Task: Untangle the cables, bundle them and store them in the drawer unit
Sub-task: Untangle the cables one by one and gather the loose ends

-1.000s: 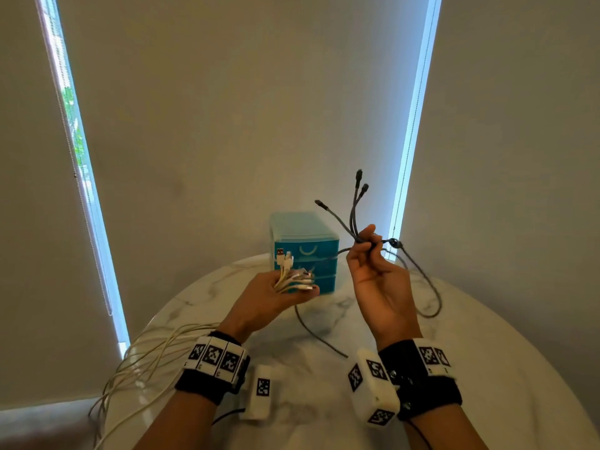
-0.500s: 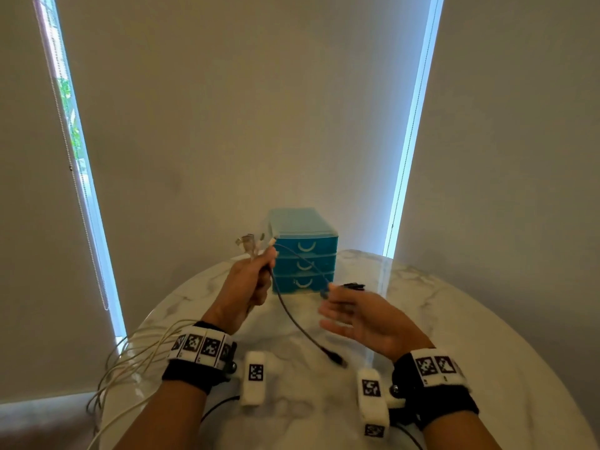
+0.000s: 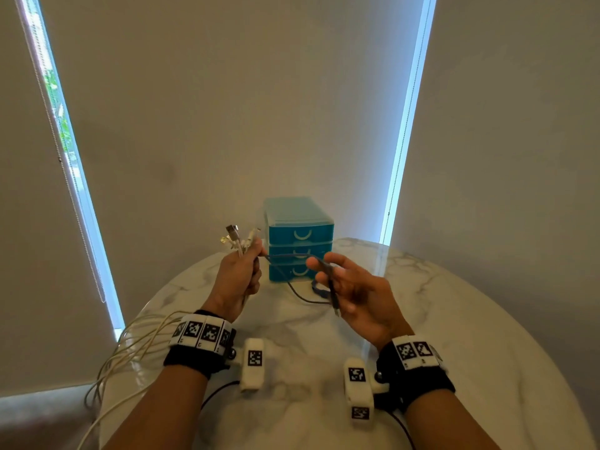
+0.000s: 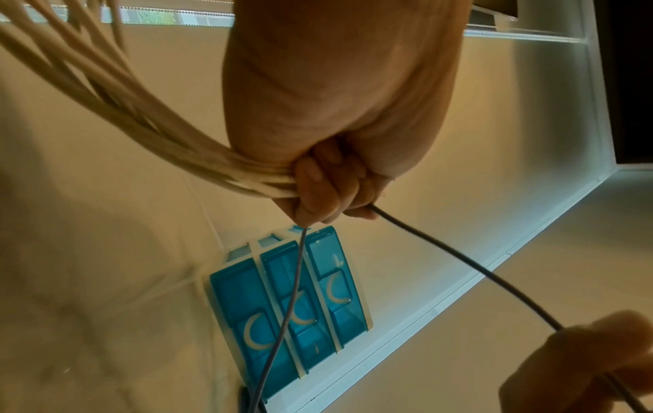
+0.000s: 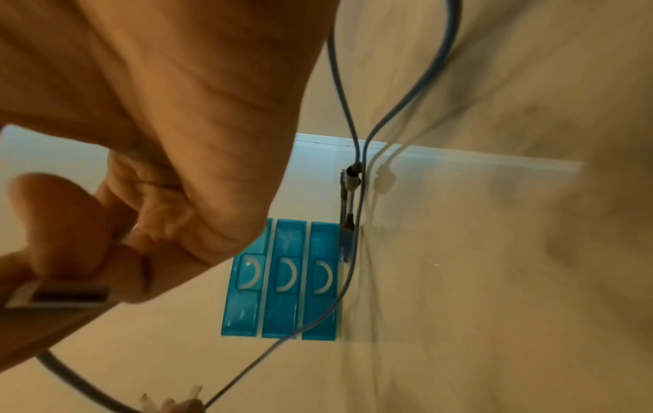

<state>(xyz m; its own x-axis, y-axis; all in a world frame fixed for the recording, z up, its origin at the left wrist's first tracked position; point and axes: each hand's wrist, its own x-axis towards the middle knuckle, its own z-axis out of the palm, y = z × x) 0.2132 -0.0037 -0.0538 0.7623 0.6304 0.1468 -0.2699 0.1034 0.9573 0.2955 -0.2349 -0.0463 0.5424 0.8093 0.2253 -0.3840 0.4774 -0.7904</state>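
Two hands' fingers clamped: left hand (image 3: 239,277) round smooth cream cables (image 4: 148,131), right hand (image 3: 354,289) pinching thin dark cable (image 3: 328,271).

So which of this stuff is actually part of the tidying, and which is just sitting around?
Part of the job:
- white cables, gripped in the left hand
- dark cable, lying across the right hand
- blue drawer unit, drawers closed

Just around:
- marble table
- window blinds
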